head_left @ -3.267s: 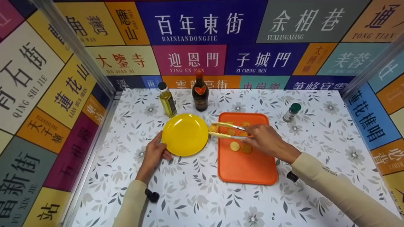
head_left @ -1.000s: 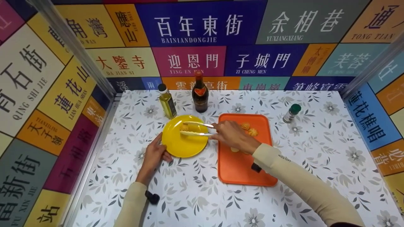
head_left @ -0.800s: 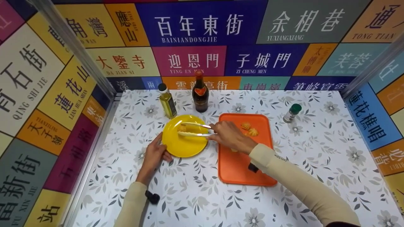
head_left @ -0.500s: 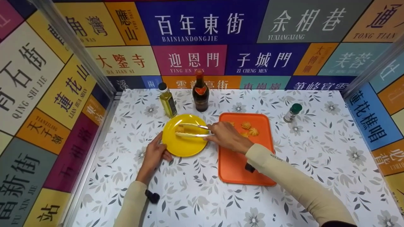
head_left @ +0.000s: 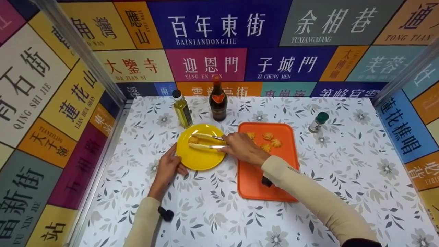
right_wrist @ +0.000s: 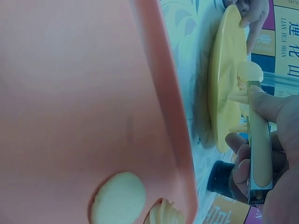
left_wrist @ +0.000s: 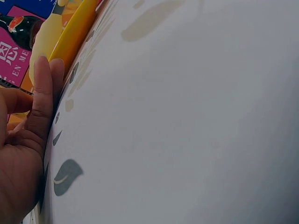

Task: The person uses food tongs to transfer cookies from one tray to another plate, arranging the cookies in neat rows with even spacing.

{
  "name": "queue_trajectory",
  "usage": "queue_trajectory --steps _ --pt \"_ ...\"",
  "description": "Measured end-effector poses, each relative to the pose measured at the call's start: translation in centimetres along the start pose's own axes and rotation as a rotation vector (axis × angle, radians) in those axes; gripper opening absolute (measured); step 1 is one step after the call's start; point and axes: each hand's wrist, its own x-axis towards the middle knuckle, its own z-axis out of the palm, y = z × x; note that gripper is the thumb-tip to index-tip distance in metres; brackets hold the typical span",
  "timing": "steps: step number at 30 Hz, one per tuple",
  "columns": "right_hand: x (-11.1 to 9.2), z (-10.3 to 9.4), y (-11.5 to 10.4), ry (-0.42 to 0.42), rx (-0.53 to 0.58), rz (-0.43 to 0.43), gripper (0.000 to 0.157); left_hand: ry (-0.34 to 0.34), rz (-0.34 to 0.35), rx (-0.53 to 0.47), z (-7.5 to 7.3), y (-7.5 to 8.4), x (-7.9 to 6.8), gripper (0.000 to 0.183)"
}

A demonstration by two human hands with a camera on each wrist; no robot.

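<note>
Over the yellow plate (head_left: 203, 160), tongs (head_left: 210, 146) partly hiding cookie (head_left: 193, 140), tray (head_left: 253, 183) partly covered

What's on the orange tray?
Head view: four swirled cookies. Right wrist view: also a pale round piece. Anything under the right hand and sleeve is hidden in head view.

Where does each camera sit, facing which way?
Head: head-worn, facing forward and down at yellow plate, orange tray; left hand, right hand, sleeves show.
Left wrist: on that wrist, facing across the tabletop; left hand shows.
Right wrist: on that wrist, facing over the orange tray toward the yellow plate; both hands show.
Shared by head and right wrist: tongs, tray, plate.
</note>
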Motion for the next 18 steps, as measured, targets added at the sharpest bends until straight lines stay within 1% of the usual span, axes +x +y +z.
queue_trajectory --steps 3,9,12,18 --pt "0.2 0.2 0.0 -0.001 -0.003 -0.001 0.041 0.004 -0.004 0.000 0.0 0.1 0.0 0.067" --pt "0.4 0.8 0.3 0.036 -0.037 -0.026 0.039 0.005 0.010 0.010 0.1 0.1 0.0 0.067" --pt "0.5 0.9 0.3 0.044 -0.037 -0.032 0.037 0.006 0.013 0.014 0.0 0.0 0.0 0.066" --pt "0.7 1.2 0.3 0.032 -0.024 -0.015 0.038 0.007 -0.013 0.014 0.0 -0.1 0.0 0.066"
